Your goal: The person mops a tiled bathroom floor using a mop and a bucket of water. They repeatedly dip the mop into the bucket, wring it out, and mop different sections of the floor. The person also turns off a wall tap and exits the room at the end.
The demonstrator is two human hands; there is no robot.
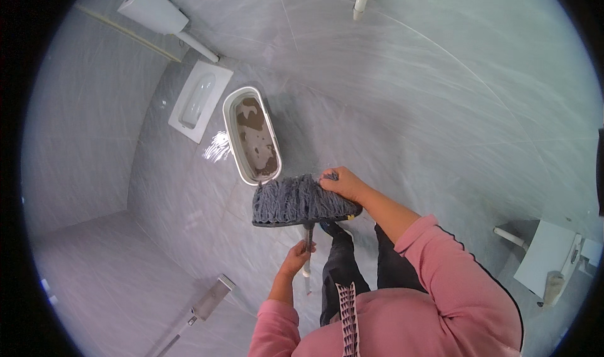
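Observation:
A wide, flat mop with grey looped yarn strands [292, 201] is held up in front of my legs, its strands facing away from me. My left hand [296, 259] is closed around the mop's pole [308, 236], just below the head. At the right end of the mop head, my right hand [347, 183] pinches some strands, and a tuft pokes out past the fingers. Beyond the mop stands an oblong white bucket [228, 121] holding murky brown water [255, 142] with pale foam. The near rim of the bucket lies close to the strands; contact cannot be told.
A white squat toilet [212, 108] is set in the wet grey tiled floor [188, 187], with a cistern [153, 10] and pipe behind it. A second flat-headed mop [212, 300] leans at lower left. At right is a white basin [538, 260]; a white pipe [362, 1] is at the top.

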